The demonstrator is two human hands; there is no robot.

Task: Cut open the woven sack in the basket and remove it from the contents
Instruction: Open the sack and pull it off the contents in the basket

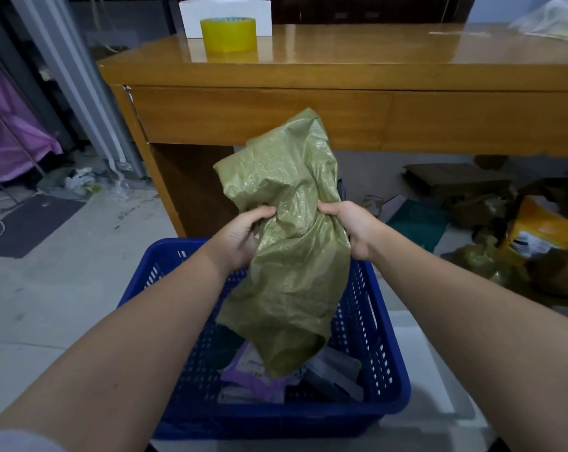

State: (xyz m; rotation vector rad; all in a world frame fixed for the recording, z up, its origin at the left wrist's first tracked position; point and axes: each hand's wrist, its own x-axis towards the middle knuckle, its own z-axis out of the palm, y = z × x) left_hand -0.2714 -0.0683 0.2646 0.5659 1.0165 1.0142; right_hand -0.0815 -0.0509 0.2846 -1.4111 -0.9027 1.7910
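Fingers (265, 213) of both hands close tight on a green woven sack (292, 249), lifted above a blue basket (387, 380).

Left hand (240, 238) and right hand (351, 228) pinch the bunched middle of the sack, whose limp lower end hangs just over the packets (253, 380) lying in the basket. That trailing end could, by the look of it, snag a packet and drag it over the rim. A slip in either grip on the slick weave would likely drop the sack back onto the contents, in front of the wooden table (341, 73).
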